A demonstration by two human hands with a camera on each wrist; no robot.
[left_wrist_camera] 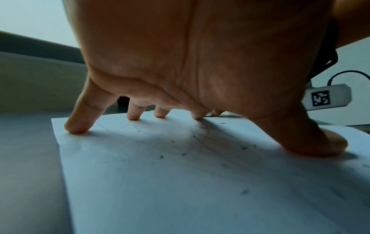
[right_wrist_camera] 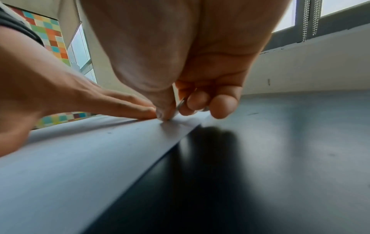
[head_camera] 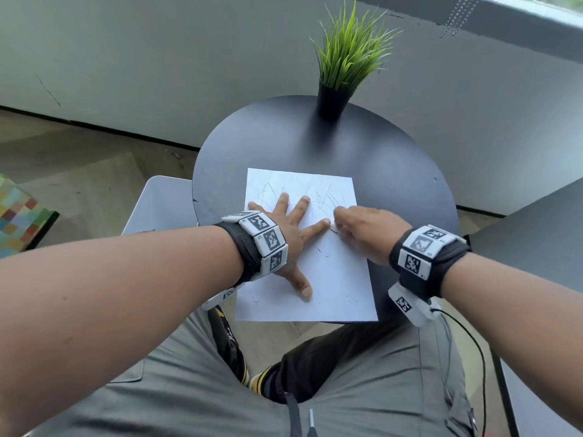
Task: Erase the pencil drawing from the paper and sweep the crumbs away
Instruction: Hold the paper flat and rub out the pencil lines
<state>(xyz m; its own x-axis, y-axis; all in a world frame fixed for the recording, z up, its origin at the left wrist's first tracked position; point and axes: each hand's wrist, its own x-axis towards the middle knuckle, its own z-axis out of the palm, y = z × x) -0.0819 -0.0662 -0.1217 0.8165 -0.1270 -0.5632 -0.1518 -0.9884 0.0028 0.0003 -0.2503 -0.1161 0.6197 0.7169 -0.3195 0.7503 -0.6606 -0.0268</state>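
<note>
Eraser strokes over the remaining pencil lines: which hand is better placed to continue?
Right. The right hand pinches the eraser against the paper beside remaining scribbles; the left hand lies spread, pinning the sheet.

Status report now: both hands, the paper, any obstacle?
Left hand spread flat, pressing paper. Right hand pinching small eraser on the pencil lines. Lines remain; crumbs lie unswept. Potted plant stands apart, no obstacle.

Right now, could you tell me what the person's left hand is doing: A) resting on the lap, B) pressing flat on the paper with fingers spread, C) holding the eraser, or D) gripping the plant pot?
B: the left hand lies on the paper with its fingers spread and straight.
</note>
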